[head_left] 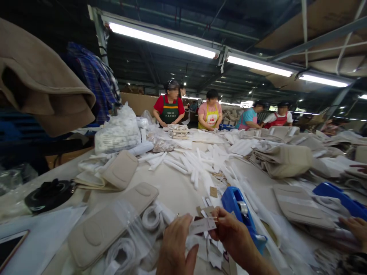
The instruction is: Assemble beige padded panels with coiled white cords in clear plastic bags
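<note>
A small white paper tag (pixel 202 226) with faint print is pinched at its right end by my right hand (pixel 233 233). My left hand (pixel 176 242) is beside the tag's left end, its thumb standing apart from the fingers; whether the fingertips touch the tag I cannot tell. Below and behind both hands lie loose white and brown tags (pixel 213 254). A blue tape dispenser (pixel 249 225) stands just beyond my right hand. On the left, a beige padded piece (pixel 114 221) lies partly under clear plastic, near rolls of white strap (pixel 150 217).
White tubes (pixel 186 162) and beige folded pieces (pixel 282 158) cover much of the table. A black round object (pixel 49 194) and a phone (pixel 11 248) lie left. Another person's hand (pixel 355 229) is at right, near a second blue dispenser (pixel 341 198). Several co-workers (pixel 169 109) stand across.
</note>
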The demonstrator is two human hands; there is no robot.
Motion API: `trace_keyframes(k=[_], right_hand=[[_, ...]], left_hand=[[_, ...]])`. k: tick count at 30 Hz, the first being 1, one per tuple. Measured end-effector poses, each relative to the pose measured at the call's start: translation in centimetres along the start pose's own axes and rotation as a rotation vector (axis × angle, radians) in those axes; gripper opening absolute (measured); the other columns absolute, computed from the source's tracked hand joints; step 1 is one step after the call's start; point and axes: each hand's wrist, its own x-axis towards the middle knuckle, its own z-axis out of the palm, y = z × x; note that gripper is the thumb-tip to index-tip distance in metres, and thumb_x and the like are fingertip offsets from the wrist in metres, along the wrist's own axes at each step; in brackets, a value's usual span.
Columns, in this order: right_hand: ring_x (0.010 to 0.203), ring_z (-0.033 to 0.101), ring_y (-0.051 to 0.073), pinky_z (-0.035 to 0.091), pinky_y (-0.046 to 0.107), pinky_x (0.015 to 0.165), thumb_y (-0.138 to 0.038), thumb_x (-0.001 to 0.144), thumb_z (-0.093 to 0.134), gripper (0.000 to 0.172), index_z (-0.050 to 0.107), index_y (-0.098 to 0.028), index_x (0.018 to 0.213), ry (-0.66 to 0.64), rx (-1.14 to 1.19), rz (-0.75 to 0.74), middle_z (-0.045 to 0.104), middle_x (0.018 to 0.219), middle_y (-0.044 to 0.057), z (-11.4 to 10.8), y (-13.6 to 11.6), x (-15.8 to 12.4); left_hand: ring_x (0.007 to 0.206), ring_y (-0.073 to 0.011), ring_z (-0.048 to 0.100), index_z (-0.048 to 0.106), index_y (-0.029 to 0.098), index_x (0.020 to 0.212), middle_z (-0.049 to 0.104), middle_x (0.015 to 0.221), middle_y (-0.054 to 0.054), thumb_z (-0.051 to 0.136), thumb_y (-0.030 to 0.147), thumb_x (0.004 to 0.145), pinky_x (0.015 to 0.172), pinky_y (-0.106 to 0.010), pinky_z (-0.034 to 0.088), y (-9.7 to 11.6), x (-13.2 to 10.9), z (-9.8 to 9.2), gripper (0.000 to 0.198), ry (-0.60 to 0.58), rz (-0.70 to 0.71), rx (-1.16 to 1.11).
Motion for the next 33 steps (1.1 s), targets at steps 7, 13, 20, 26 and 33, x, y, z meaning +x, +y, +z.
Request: trace_keyframes(k=[7, 13, 20, 26, 33], right_hand=[[0.038, 0.043, 0.007, 0.02, 0.019, 0.04, -0.031, 0.065, 0.063, 0.019, 0.052, -0.016, 0.07, 0.069, 0.01, 0.099, 0.062, 0.049, 0.002, 1.2, 1.7, -2.4], [0.032, 0.038, 0.004, 0.015, 0.017, 0.035, -0.038, 0.064, 0.069, 0.028, 0.05, -0.018, 0.072, 0.095, 0.035, 0.214, 0.057, 0.043, -0.003, 1.5, 2.3, -3.5], [0.025, 0.036, 0.003, 0.013, 0.014, 0.029, -0.041, 0.066, 0.07, 0.031, 0.048, -0.02, 0.075, 0.047, 0.067, 0.227, 0.058, 0.042, -0.005, 2.2, 2.2, -3.8], [0.026, 0.03, 0.002, 0.014, 0.015, 0.032, -0.042, 0.069, 0.071, 0.031, 0.051, -0.021, 0.078, 0.044, 0.119, 0.22, 0.048, 0.036, -0.01, 2.6, 1.6, -3.9], [0.031, 0.029, 0.001, 0.023, 0.016, 0.039, -0.048, 0.075, 0.067, 0.032, 0.062, -0.017, 0.083, 0.0, 0.16, 0.245, 0.045, 0.039, -0.009, 2.7, 0.2, -3.8]], left_hand=[[0.066, -0.0157, 0.057, 0.063, 0.017, 0.074, 0.064, 0.068, -0.001, 0.049, 0.039, 0.086, 0.063, -0.026, 0.042, 1.7, 1.2, -2.4, 0.029, -0.357, -0.754, -0.648], [0.059, -0.0131, 0.05, 0.065, 0.013, 0.065, 0.061, 0.059, 0.0, 0.069, 0.048, 0.066, 0.058, -0.024, 0.035, 1.7, -0.1, -3.0, 0.035, -0.346, -1.093, -1.031], [0.079, -0.0202, 0.058, 0.07, 0.014, 0.066, 0.068, 0.093, -0.008, 0.073, 0.051, 0.064, 0.072, -0.03, 0.042, 0.7, -2.7, -2.0, 0.037, -0.403, -1.055, -1.206], [0.12, -0.0329, 0.045, 0.075, 0.017, 0.075, 0.051, 0.133, -0.009, 0.078, 0.043, 0.059, 0.104, -0.041, 0.029, 1.4, -3.3, -1.5, 0.031, -0.485, -0.952, -1.49], [0.068, -0.0133, 0.056, 0.074, 0.012, 0.074, 0.066, 0.075, -0.006, 0.077, 0.039, 0.064, 0.069, -0.023, 0.04, 2.3, -3.7, -0.3, 0.029, -0.547, -0.976, -1.892]])
